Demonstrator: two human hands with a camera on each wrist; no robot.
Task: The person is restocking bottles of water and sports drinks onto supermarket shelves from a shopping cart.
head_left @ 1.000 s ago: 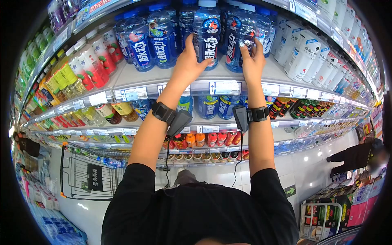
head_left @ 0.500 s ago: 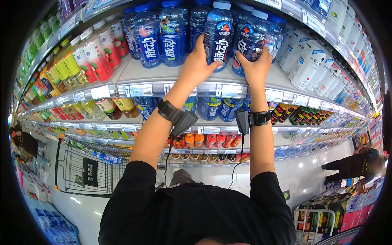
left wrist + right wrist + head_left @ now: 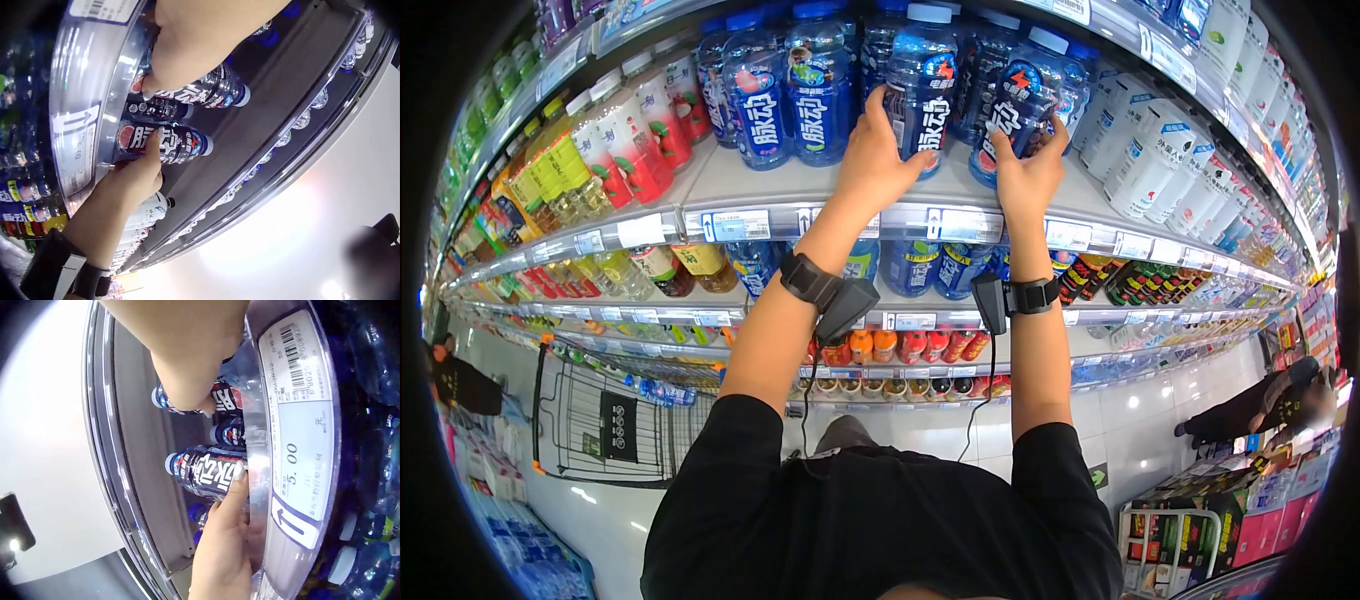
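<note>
My left hand point(image 3: 877, 160) grips a dark blue drink bottle point(image 3: 933, 85) with a pale cap, thumb across its front. Beside it, my right hand point(image 3: 1030, 175) holds a matching bottle point(image 3: 1022, 85) by its lower half, and this one leans a little. Both bottles are at the front of the shelf, and a further dark bottle point(image 3: 983, 75) shows in the gap between them. In the left wrist view the right thumb presses on the label of the right bottle point(image 3: 181, 144). The right wrist view shows the left thumb low on the left bottle point(image 3: 206, 469).
Blue bottles point(image 3: 820, 95) stand to the left, white bottles point(image 3: 1150, 170) to the right. A price-tag rail point(image 3: 965, 224) runs along the shelf edge. Lower shelves carry more drinks. A shopping cart point(image 3: 617, 425) stands at lower left, and another person point(image 3: 1260, 405) is at the right.
The two held bottles have moved slightly apart, widening the gap between them. The right bottle leans more than before. The head view has shifted slightly.
</note>
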